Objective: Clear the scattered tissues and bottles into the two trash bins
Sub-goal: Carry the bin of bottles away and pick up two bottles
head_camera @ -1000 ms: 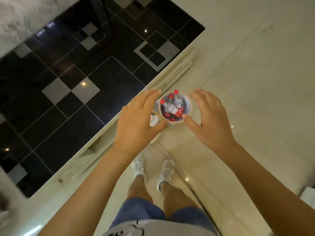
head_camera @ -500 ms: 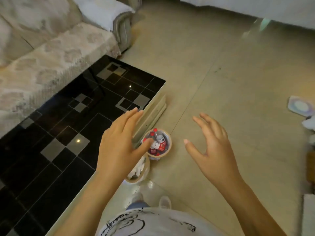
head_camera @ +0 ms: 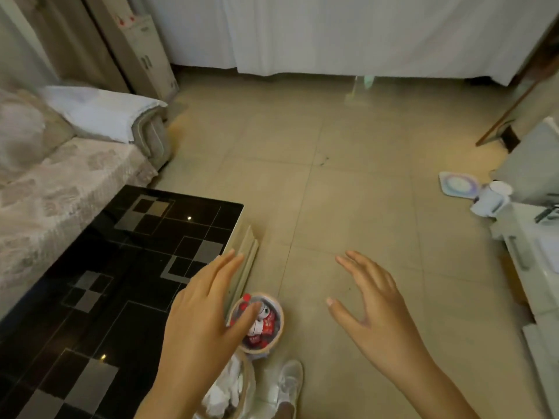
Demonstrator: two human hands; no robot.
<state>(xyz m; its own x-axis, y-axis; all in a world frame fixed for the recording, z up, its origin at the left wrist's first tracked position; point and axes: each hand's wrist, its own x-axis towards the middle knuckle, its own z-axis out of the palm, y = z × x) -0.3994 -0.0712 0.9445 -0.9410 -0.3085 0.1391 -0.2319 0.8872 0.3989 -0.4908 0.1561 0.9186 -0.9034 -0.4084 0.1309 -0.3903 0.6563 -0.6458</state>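
Note:
Two small round trash bins stand on the tiled floor beside the black coffee table. The farther bin [head_camera: 279,325] holds several clear bottles [head_camera: 261,323] with red labels and caps. The nearer bin [head_camera: 246,385] holds white crumpled tissues [head_camera: 223,394] and is partly hidden by my left arm. My left hand [head_camera: 202,313] hovers above the bins with fingers straight and holds nothing. My right hand [head_camera: 369,306] hovers to the right over bare floor, fingers spread, holding nothing.
A glossy black coffee table [head_camera: 99,282] fills the lower left, with a sofa [head_camera: 54,164] behind it. White furniture [head_camera: 532,255] and a white jug [head_camera: 491,199] line the right side. My shoe [head_camera: 289,385] is beside the bins. Open tiled floor lies ahead.
Both hands have let go of the bottle bin and lifted away from it. The view has tilted up from the bins to the room.

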